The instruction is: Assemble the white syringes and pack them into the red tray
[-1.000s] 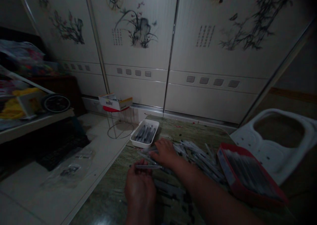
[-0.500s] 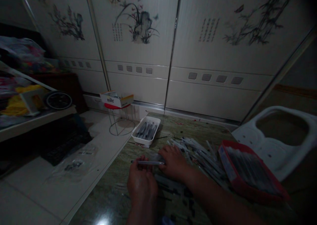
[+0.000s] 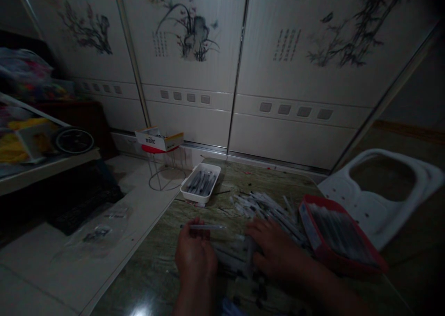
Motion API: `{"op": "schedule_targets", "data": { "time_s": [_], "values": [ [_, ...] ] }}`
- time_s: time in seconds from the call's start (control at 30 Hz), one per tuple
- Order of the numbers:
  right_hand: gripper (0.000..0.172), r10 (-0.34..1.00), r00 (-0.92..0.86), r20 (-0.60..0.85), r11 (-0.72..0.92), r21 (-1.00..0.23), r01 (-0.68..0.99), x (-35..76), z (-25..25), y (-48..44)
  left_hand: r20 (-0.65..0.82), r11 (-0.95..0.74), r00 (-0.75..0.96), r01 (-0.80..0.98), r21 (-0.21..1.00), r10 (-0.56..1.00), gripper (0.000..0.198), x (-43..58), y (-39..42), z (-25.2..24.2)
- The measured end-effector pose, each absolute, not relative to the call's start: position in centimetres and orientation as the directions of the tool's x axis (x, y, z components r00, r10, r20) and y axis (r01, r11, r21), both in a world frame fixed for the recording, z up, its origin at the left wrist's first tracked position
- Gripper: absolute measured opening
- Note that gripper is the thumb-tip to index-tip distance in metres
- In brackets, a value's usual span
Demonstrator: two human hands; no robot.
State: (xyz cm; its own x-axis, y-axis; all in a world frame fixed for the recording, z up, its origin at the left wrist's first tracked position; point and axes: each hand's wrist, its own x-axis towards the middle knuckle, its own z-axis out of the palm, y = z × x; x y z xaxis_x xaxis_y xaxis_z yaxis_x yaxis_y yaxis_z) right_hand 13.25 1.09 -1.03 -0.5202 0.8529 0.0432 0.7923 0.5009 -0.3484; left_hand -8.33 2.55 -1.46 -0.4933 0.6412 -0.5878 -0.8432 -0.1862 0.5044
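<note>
My left hand (image 3: 196, 255) is closed around a clear pen (image 3: 208, 226) near its dark left end. The pen lies level, its other end pointing right into free air. My right hand (image 3: 273, 246) is low over the table, fingers curled, with a blurred grey translucent thing (image 3: 249, 255) at its thumb; what it is does not show. Just beyond that hand lies a loose pile of clear pen parts (image 3: 264, 205). More clear tubes (image 3: 227, 258) and small dark pieces (image 3: 259, 288) lie between and below my hands.
A white tray (image 3: 186, 195) of pens stands at the table's far left. On the right, a red basket (image 3: 306, 214) is filled with clear tubes, beside a white plastic chair (image 3: 375, 214). A printed box (image 3: 156, 141) rests on a red stool (image 3: 153, 149) near the sliding doors (image 3: 187, 121).
My right hand has moved away from the pen's right end, to the right and down toward the table. My left hand still holds the pen. The view has shifted slightly.
</note>
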Motion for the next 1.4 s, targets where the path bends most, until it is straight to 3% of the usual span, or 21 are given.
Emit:
{"op": "schedule_targets", "data": {
  "time_s": [0.07,0.2,0.3,0.57,0.7,0.9,1.07,1.2,1.4],
  "values": [
    [0.061,0.839,-0.532,0.112,0.530,-0.386,0.755,13.4,-0.5,1.6,-0.587,-0.201,-0.503,-0.841,0.503,0.634,0.010,-8.3,2.5,-1.2],
    [0.044,0.819,-0.529,0.223,0.571,-0.411,0.711,10.6,0.4,3.8,-0.590,-0.216,-0.519,-0.834,0.508,0.618,0.012,-8.4,2.4,-0.5],
    [0.041,0.783,-0.596,0.178,0.619,-0.320,0.717,6.9,0.5,5.7,-0.601,-0.214,-0.525,-0.831,0.513,0.603,0.013,-8.7,2.3,-0.2],
    [0.041,0.660,-0.740,0.126,0.747,-0.215,0.630,0.6,-0.9,9.5,-0.595,-0.209,-0.526,-0.829,0.519,0.608,0.016,-9.7,2.0,-0.2],
    [0.051,0.647,-0.755,0.105,0.760,-0.166,0.628,-0.3,-1.5,10.1,-0.609,-0.200,-0.513,-0.838,0.508,0.605,0.012,-9.9,2.1,-0.2],
    [0.030,0.741,-0.660,0.128,0.672,-0.125,0.730,0.6,-1.4,10.1,-0.624,-0.193,-0.500,-0.848,0.493,0.600,0.011,-9.9,2.2,-0.2],
    [0.032,0.770,-0.621,0.146,0.637,-0.124,0.760,1.9,-1.3,9.5,-0.632,-0.179,-0.487,-0.855,0.487,0.603,0.013,-9.6,2.2,-0.2],
    [0.019,0.781,-0.609,0.135,0.623,-0.109,0.775,2.9,-1.4,9.2,-0.620,-0.176,-0.482,-0.854,0.489,0.619,0.012,-9.5,2.1,-0.4],
    [0.026,0.868,-0.450,0.209,0.475,-0.091,0.875,4.8,-1.3,12.3,-0.620,-0.172,-0.474,-0.859,0.483,0.625,0.013,-9.0,2.4,-0.7]
  ]
}}
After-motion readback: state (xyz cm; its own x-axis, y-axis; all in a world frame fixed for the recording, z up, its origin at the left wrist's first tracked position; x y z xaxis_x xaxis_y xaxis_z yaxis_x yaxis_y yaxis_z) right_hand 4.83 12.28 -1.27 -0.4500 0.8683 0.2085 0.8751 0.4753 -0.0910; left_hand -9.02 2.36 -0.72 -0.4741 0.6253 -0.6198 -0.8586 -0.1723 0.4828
